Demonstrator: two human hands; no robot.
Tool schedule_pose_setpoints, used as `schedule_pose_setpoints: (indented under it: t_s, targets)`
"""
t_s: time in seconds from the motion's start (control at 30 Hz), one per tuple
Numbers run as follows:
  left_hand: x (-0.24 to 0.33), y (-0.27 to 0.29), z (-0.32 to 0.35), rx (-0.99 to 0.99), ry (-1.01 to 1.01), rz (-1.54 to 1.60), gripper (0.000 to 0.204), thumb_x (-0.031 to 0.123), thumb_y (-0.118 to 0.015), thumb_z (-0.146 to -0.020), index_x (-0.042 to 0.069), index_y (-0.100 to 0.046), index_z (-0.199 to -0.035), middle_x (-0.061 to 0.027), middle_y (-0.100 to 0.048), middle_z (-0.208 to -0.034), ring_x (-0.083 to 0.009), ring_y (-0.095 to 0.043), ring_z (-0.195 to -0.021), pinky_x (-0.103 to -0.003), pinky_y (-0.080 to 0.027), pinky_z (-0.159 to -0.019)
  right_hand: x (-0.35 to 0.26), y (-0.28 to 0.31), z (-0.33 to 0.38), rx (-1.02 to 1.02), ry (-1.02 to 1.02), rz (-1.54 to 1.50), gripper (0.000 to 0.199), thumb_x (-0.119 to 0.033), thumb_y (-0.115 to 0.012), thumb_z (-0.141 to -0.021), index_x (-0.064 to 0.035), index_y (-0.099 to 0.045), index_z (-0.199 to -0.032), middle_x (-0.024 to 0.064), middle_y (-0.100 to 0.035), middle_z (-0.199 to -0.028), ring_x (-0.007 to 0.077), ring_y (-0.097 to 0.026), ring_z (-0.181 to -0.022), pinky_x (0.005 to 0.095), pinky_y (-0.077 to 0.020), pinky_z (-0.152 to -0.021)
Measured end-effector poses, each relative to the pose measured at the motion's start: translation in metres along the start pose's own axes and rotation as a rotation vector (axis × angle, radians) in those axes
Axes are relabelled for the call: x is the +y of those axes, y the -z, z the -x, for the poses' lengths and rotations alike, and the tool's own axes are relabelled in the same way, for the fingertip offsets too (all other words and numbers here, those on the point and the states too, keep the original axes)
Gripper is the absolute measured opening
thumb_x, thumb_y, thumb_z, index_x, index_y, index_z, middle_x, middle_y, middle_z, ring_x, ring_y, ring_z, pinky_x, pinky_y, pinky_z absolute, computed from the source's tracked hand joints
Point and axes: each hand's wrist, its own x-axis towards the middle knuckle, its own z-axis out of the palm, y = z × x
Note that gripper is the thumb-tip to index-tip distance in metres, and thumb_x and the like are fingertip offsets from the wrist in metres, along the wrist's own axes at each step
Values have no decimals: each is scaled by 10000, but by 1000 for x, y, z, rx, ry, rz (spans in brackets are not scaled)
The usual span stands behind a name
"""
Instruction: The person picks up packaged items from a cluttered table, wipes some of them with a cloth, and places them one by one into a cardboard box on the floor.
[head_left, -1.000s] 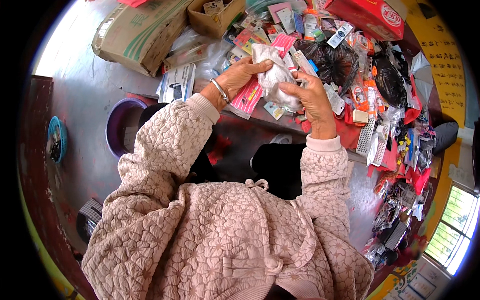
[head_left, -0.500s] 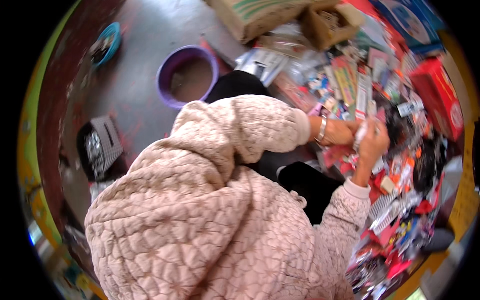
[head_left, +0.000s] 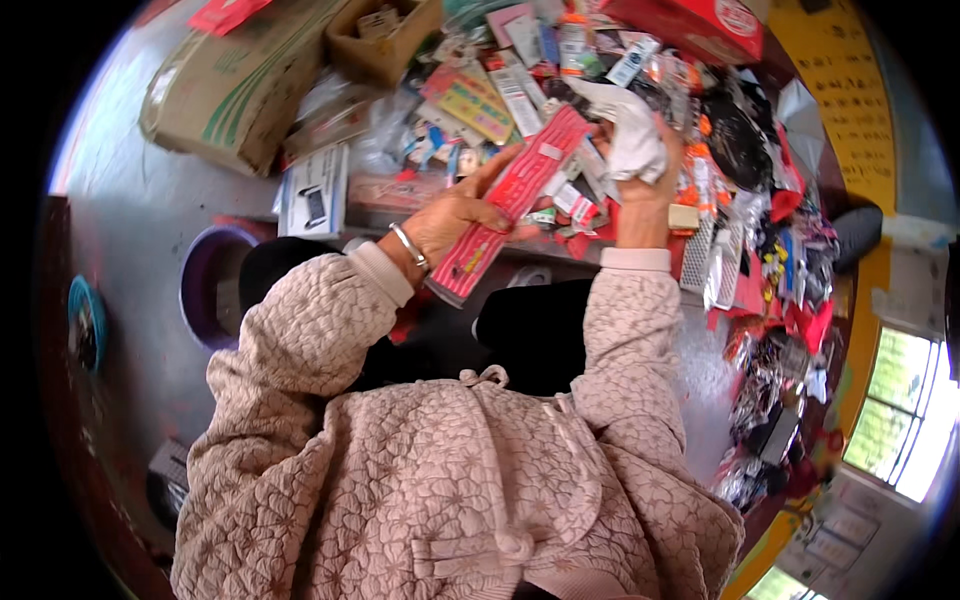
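Note:
My left hand (head_left: pixel 445 222), with a silver bangle at its wrist, grips a long flat red package (head_left: pixel 530 190) with pale stripes. The package slants from the lower left up to the upper right, in front of my body. In my right hand (head_left: pixel 652 192) is a bunched white cloth (head_left: pixel 636 140), beside the package's upper end. Part of the right hand's fingers is hidden by the cloth. Under and beyond both hands lies a heap of small packets, including a yellow and pink flat pack (head_left: pixel 472 105) and a white and red packet (head_left: pixel 575 203).
A large cardboard box (head_left: pixel 240 85) and a smaller open carton (head_left: pixel 385 50) stand at the far left. Nearer on the floor are a purple basin (head_left: pixel 192 290) and a blue bowl (head_left: pixel 90 325). At the back sits a red box (head_left: pixel 690 25); black plastic (head_left: pixel 735 140) lies at right.
The view has swung to the right. My hands, close together half a second ago, are now apart; the red package shows in the left one and the white cloth more fully in the right.

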Motion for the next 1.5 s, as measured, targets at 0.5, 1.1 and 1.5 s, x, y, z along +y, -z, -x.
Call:
schedule_pose_setpoints:
  t_s: [0.5, 1.1, 1.5]
  targets:
    - [1, -12, -2, 60, 104, -169, 849, -221, -369, -652, 152, -162, -1387, -50, -278, -1380, -241, -355, -1234, -338, -458, -886, 75, -49, 35, -184, 975, 1719, 183, -189, -639, -675, -30, -554, -710, 114, -566, -828, 293, -542, -716, 381, -429, -617]
    - [3, -9, -8, -87, 42, 113, 557, -8, -453, -855, 46, -193, -1344, -155, -353, -1309, -315, -423, -1165, -349, -494, -874, 41, -30, 35, 101, -237, 28, 393, -310, -658, -768, -11, -549, -1000, 84, -610, -912, 200, -592, -835, 314, -489, -734]
    - [4, -8, -10, 43, -233, -1239, 780, 92, -609, -780, 121, -116, -1383, -154, -300, -1303, -219, -529, -947, -292, -454, -817, 46, -27, 28, 284, 148, 380, 154, 23, -612, -723, 13, -597, -876, 80, -617, -772, 159, -590, -643, 262, -473, -604]
